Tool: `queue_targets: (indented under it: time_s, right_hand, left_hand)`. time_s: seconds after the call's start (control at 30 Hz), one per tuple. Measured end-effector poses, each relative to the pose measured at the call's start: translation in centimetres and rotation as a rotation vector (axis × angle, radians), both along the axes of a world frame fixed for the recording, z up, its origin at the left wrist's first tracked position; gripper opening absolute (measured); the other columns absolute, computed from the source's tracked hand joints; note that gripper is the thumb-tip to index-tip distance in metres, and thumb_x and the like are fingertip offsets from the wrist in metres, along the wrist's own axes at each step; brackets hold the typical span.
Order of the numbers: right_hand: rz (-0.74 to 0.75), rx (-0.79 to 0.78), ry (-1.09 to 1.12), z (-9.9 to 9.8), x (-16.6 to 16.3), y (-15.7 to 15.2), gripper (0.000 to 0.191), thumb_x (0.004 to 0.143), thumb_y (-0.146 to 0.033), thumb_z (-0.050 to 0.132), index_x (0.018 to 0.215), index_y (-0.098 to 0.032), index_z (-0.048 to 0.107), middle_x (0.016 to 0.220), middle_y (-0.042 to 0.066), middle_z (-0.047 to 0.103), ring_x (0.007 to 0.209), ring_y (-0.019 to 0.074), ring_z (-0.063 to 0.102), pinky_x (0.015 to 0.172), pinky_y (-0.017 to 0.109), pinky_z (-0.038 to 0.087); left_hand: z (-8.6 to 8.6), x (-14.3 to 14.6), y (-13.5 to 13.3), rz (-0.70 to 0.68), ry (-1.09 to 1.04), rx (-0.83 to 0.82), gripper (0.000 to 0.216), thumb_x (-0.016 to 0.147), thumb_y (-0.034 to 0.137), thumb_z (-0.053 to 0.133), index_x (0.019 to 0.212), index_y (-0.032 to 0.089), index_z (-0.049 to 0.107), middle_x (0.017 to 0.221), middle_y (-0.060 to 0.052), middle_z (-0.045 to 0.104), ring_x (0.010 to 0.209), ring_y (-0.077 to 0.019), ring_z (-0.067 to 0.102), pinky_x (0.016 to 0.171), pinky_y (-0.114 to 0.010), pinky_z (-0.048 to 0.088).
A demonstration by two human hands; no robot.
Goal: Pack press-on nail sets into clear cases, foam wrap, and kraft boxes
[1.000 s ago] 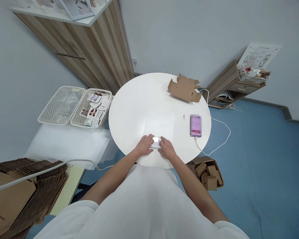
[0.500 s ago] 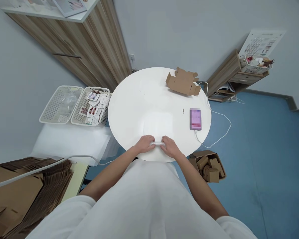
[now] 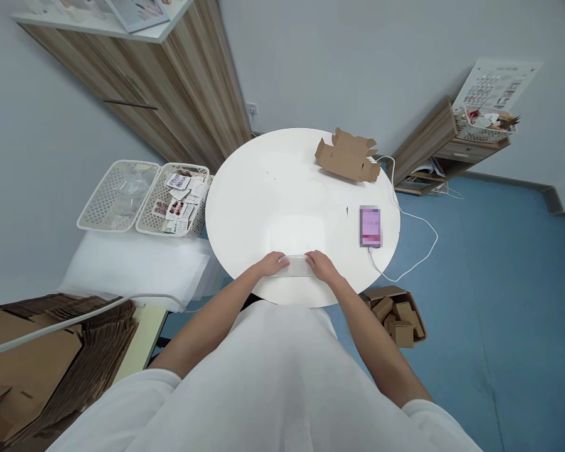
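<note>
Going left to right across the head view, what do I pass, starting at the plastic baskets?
Basket of clear bags → basket of packets → left hand → whitish strip → right hand → purple-screened device → wooden shelf unit.

Looks like a thin, whitish, see-through sheet [image 3: 297, 233], nearly lost against the white tabletop [image 3: 245, 207]. Lies flat, roughly square in outline. Shows a pale, narrow band [image 3: 297, 266] on the near side, running left to right (a fold or something wrapped, hard to tell). Rests close to the table's near rim, held toward one end by the left hand [image 3: 273, 263], at the other by the right hand [image 3: 321, 265].
</note>
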State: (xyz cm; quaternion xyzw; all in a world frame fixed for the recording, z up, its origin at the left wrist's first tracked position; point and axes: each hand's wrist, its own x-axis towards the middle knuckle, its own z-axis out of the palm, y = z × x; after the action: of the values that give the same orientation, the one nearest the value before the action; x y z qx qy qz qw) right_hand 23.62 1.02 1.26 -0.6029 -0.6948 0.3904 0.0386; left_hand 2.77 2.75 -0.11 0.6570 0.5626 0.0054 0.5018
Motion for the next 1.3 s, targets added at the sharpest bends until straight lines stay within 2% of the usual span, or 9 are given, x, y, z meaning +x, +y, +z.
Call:
queue_targets:
  time_s: [0.13,0.3,0.47,0.53,0.63,0.77,0.93,1.1,1.3]
  right_hand:
    - [-0.015,-0.056,0.017,-0.6,0.6,-0.2,0.033,0.088,-0.025,0.032,0.115,-0.021,0.049,0.113,0.006,0.057,0.101,0.0176,0.052,0.080,0.027,0.039]
    - [-0.152,0.004,-0.147,-1.6,1.8,-0.9,0.031,0.084,-0.024,0.038,0.113,-0.019,0.049,0.108,0.007,0.056,0.097,0.0189,0.052,0.076,0.028,0.040]
    - [-0.197,0.243,-0.298,-1.5,2.2,-1.3,0.038,0.078,-0.012,0.043,0.115,-0.018,0.047,0.116,0.012,0.049,0.104,0.0235,0.045,0.080,0.033,0.039]
    - [-0.148,0.359,-0.288,-0.8,1.8,-1.4,0.039,0.076,-0.007,0.042,0.113,-0.018,0.049,0.122,0.012,0.045,0.111,0.0244,0.040,0.087,0.036,0.035]
    - [0.087,0.414,-0.172,0.1,0.6,-1.3,0.031,0.076,-0.012,0.047,0.106,-0.019,0.051,0.127,0.011,0.042,0.118,0.0241,0.035,0.094,0.039,0.030]
    - [0.312,0.288,-0.096,-0.3,-0.8,-1.6,0.041,0.066,-0.023,0.064,0.104,-0.020,0.049,0.132,0.011,0.038,0.121,0.0266,0.034,0.094,0.043,0.030]
    - [0.267,0.223,-0.078,-1.1,-0.9,-2.4,0.043,0.067,-0.016,0.059,0.107,-0.017,0.045,0.131,0.013,0.038,0.118,0.0255,0.037,0.090,0.039,0.036]
    - [0.237,0.068,0.035,0.3,0.0,-2.9,0.040,0.074,-0.025,0.051,0.112,-0.016,0.041,0.111,0.010,0.054,0.094,0.0205,0.052,0.076,0.032,0.041]
    - [0.178,0.128,0.012,1.0,0.5,-1.6,0.032,0.082,-0.032,0.045,0.111,-0.018,0.049,0.118,0.011,0.047,0.109,0.0224,0.044,0.084,0.033,0.038]
  left_hand:
    - [-0.6,-0.2,0.2,0.059,0.045,-0.028,0.025,0.073,0.042,0.050,0.079,0.019,0.059,0.081,-0.003,0.062,0.073,-0.0181,0.057,0.057,-0.026,0.041]
    - [-1.1,-1.0,-0.1,0.118,0.132,0.032,0.020,0.070,0.035,0.054,0.083,0.020,0.057,0.092,-0.004,0.061,0.084,-0.0200,0.056,0.065,-0.028,0.042]
    - [-0.3,-1.3,-0.3,0.118,0.262,0.330,0.035,0.070,0.033,0.056,0.102,0.019,0.052,0.106,-0.007,0.055,0.096,-0.0222,0.052,0.078,-0.033,0.041]
    - [0.3,-1.0,-0.5,0.059,0.262,0.486,0.036,0.073,0.034,0.054,0.106,0.020,0.051,0.110,-0.008,0.053,0.101,-0.0230,0.049,0.084,-0.035,0.039]
    - [0.9,-0.1,-1.0,-0.149,0.175,0.575,0.042,0.070,0.040,0.058,0.107,0.021,0.050,0.115,-0.008,0.051,0.109,-0.0249,0.044,0.091,-0.038,0.034]
    - [0.9,1.0,-1.9,-0.339,0.154,0.511,0.057,0.062,0.038,0.066,0.113,0.023,0.045,0.122,-0.007,0.046,0.114,-0.0267,0.041,0.093,-0.040,0.031]
    - [0.9,1.2,-2.4,-0.320,0.132,0.489,0.054,0.063,0.035,0.063,0.113,0.022,0.045,0.119,-0.008,0.049,0.109,-0.0266,0.045,0.090,-0.039,0.034]
    - [1.6,1.1,-2.1,-0.327,0.031,0.380,0.045,0.067,0.042,0.057,0.106,0.021,0.055,0.102,-0.006,0.059,0.096,-0.0243,0.052,0.084,-0.035,0.038]
    - [2.1,0.8,-1.3,-0.192,-0.005,0.284,0.039,0.077,0.049,0.043,0.099,0.023,0.062,0.105,-0.006,0.056,0.099,-0.0234,0.049,0.086,-0.035,0.038]
